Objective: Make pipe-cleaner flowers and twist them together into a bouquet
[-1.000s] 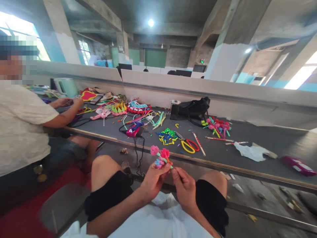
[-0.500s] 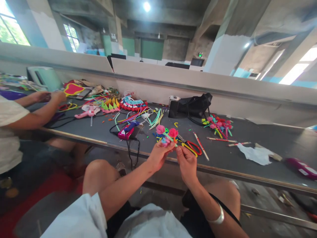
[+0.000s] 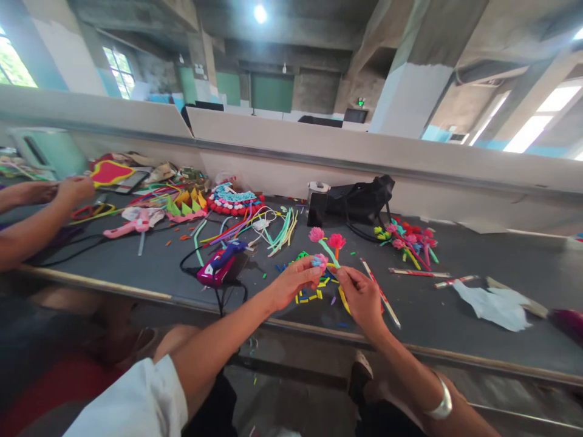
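My right hand (image 3: 362, 297) pinches the stems of craft flowers, which look made of fuzzy pipe cleaner. A pink flower (image 3: 316, 234) tops a pale green stem (image 3: 328, 250), and a deeper pink flower (image 3: 337, 241) rises on an orange one. My left hand (image 3: 294, 284) is closed at a small pink and blue flower head (image 3: 320, 261), just left of those stems. Behind and below the hands lie short yellow, green and blue pieces (image 3: 312, 297). Scissors with yellow and red handles (image 3: 345, 301) are largely covered by my right hand.
Right of centre lie a bunch of finished flowers (image 3: 407, 240), red-and-white strips (image 3: 419, 273) and white tissue (image 3: 494, 306). A black bag (image 3: 364, 200) stands against the partition. Leftward are a blue glue gun (image 3: 230, 254), loose pipe cleaners (image 3: 285, 230) and another person's hands (image 3: 75, 193).
Both hands have moved forward over the table with the flowers, and my left hand has come apart from the stems. My right hand now covers most of the scissors. The view has shifted.
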`<action>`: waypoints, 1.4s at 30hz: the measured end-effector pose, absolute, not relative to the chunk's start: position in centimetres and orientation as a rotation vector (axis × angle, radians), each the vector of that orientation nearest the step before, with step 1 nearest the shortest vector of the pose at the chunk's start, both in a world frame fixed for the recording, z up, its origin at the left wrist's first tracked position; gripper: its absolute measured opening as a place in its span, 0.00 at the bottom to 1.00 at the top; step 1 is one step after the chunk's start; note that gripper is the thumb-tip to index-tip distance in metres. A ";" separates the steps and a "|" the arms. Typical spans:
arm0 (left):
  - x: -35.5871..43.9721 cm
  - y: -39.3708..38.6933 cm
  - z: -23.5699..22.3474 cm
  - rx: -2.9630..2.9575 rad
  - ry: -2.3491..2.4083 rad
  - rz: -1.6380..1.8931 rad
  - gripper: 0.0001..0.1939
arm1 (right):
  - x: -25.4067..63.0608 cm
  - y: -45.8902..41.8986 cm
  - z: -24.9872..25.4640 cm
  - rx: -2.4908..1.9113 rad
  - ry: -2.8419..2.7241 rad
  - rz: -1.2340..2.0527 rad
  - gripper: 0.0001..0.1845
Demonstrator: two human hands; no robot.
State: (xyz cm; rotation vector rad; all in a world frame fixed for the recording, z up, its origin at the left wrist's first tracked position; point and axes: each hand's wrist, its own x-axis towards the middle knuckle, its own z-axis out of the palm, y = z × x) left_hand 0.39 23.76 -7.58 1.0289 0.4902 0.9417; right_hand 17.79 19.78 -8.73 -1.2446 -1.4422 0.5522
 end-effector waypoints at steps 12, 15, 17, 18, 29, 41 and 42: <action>-0.4 25.7 -8.6 0.887 0.565 0.999 0.12 | 17.2 22.0 -10.5 -1.237 -1.635 0.647 0.15; -0.2 25.8 -8.2 0.939 0.627 1.000 0.11 | 17.9 21.7 -10.7 -1.240 -1.657 0.628 0.14; 0.1 25.8 -8.1 0.983 0.669 1.025 0.11 | 18.3 21.6 -10.7 -1.256 -1.650 0.621 0.14; 0.3 25.8 -8.1 0.993 0.689 1.040 0.11 | 18.4 21.6 -10.7 -1.269 -1.646 0.618 0.14; 1.5 25.3 -8.8 0.916 0.897 1.080 0.18 | 17.8 20.9 -11.2 -1.349 -1.634 0.596 0.17; 1.1 25.6 -8.9 1.057 0.893 1.046 0.19 | 18.1 20.6 -11.0 -1.307 -1.734 0.440 0.16; 0.7 25.7 -8.8 1.102 0.902 1.061 0.19 | 18.3 20.6 -11.1 -1.306 -1.749 0.429 0.16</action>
